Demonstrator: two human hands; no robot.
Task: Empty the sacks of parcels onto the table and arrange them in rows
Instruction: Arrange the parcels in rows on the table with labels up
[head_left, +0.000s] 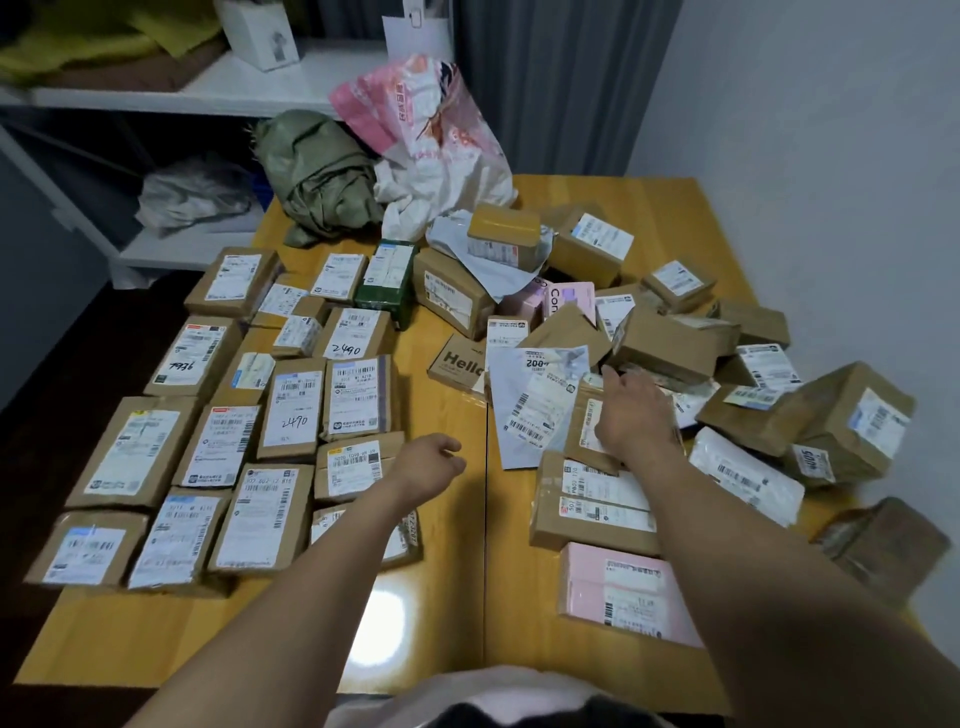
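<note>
Parcels (670, 345) are covering most of the table (452, 597), so we are judging the emptying done and the arranging under way. On the table's right half a loose heap (727, 405) is waiting; on its left half the rows (249, 441) are lying labels up. At the table's far edge a green sack (322, 176) and a pink-white sack (431, 135) are slumping, slack. The right hand (631, 415) is reaching into the heap, fingers stretched flat over a brown parcel (582, 410), gripping nothing we can see. The left hand (431, 462) is hanging over the table's middle, loosely curled, holding nothing. Next move, we are guessing: pull one parcel free without toppling its neighbours, then set it at a row's end. Writing: handwritten "2490" on two row parcels (294, 422), "Hello" on a flat box (460, 361), "Con" on a pink box (569, 299). The printed labels are too small to read.
</note>
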